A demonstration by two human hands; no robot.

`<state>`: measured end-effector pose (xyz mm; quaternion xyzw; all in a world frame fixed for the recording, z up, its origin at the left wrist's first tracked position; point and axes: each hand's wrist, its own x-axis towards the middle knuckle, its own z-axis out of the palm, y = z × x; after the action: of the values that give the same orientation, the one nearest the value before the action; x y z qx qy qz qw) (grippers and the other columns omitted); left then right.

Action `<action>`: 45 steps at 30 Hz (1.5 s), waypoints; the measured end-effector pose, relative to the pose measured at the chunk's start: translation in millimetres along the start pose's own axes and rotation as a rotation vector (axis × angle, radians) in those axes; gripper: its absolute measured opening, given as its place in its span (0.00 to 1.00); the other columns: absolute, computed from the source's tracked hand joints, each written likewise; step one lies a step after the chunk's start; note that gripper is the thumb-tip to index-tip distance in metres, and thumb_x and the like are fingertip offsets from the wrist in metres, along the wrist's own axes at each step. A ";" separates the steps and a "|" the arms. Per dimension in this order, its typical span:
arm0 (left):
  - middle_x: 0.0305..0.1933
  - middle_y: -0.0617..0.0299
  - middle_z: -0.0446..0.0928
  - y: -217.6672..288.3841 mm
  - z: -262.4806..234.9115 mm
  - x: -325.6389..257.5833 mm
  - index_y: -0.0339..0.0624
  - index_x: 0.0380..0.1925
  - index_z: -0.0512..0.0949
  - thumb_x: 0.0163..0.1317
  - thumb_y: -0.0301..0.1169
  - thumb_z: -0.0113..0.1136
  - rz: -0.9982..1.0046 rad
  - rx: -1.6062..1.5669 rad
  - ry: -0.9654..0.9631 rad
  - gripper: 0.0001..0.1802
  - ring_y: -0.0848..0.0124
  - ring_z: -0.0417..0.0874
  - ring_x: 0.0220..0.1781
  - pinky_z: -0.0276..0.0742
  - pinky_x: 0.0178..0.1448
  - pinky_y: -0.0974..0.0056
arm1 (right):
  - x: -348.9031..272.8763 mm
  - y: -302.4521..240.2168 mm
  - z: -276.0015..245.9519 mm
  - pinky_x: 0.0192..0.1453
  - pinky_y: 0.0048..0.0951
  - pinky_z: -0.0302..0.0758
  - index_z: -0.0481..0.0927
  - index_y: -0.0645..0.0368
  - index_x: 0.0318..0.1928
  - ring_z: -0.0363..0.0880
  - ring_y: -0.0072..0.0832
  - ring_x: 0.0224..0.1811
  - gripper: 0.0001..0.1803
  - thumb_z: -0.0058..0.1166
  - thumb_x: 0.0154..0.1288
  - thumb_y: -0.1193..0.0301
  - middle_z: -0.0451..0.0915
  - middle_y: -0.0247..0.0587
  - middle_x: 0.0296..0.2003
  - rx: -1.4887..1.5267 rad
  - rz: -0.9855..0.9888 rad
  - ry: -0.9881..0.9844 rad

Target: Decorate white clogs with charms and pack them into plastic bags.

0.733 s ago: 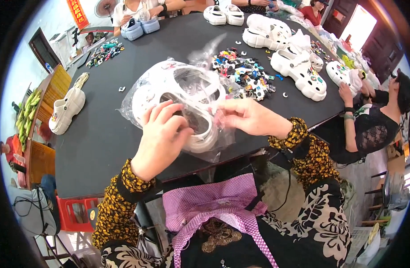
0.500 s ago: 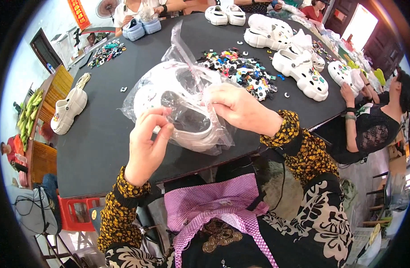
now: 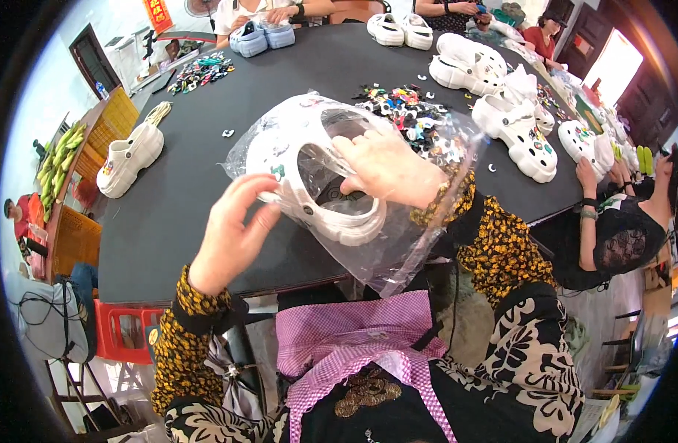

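Observation:
A pair of white clogs (image 3: 346,227) with small charms lies inside a clear plastic bag (image 3: 387,262) in front of me, over the table's near part. My right hand (image 3: 391,166) reaches in at the bag's right side, and its fingers and thumb close on the clogs' rim near the foot openings. The bag's edge strip passes over my right forearm. My left hand (image 3: 235,232) pinches the bag at the left side, beside the front clog; its fingertips may also touch the shoe.
A pile of colourful shoe charms (image 3: 409,111) lies just beyond the bag, another charm pile (image 3: 201,71) far left. A single white clog (image 3: 132,159) stands at left; several more white clogs (image 3: 512,133) are at right. Co-workers sit around the black table (image 3: 184,258).
My right hand has gone from pinching the bag's edge to inside the bag, on the clogs. The bag's edge strip has swung right and down over my forearm. The view has shifted slightly.

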<state>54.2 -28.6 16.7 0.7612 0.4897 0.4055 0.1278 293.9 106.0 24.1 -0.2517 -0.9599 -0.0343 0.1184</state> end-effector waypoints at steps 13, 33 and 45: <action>0.48 0.53 0.78 -102.4 -23.4 21.4 0.28 0.54 0.73 0.71 0.41 0.52 -0.247 0.228 0.131 0.25 0.69 0.78 0.45 0.74 0.51 0.68 | -30.6 -31.9 -22.6 0.53 0.42 0.68 0.72 0.62 0.52 0.71 0.47 0.47 0.24 0.55 0.51 0.82 0.75 0.48 0.39 0.237 -0.159 0.278; 0.24 0.78 0.66 -55.2 -6.2 31.7 0.39 0.29 0.77 0.74 0.37 0.52 -0.333 -0.418 0.359 0.16 0.87 0.61 0.26 0.58 0.29 0.76 | -94.7 -15.5 -45.0 0.62 0.48 0.68 0.71 0.60 0.53 0.71 0.52 0.52 0.26 0.61 0.50 0.81 0.73 0.49 0.44 0.053 -0.195 0.308; 0.18 0.77 0.64 -149.1 -132.9 -42.5 0.48 0.35 0.75 0.71 0.41 0.55 -0.669 -0.355 0.796 0.10 0.86 0.59 0.13 0.51 0.14 0.76 | -152.5 57.9 -57.2 0.60 0.48 0.66 0.76 0.61 0.46 0.72 0.51 0.46 0.17 0.54 0.54 0.83 0.74 0.49 0.35 -0.160 0.060 0.359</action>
<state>-148.3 -18.9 -7.6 0.3185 0.6394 0.6759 0.1810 463.3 76.8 42.6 -0.2786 -0.9097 -0.1515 0.2683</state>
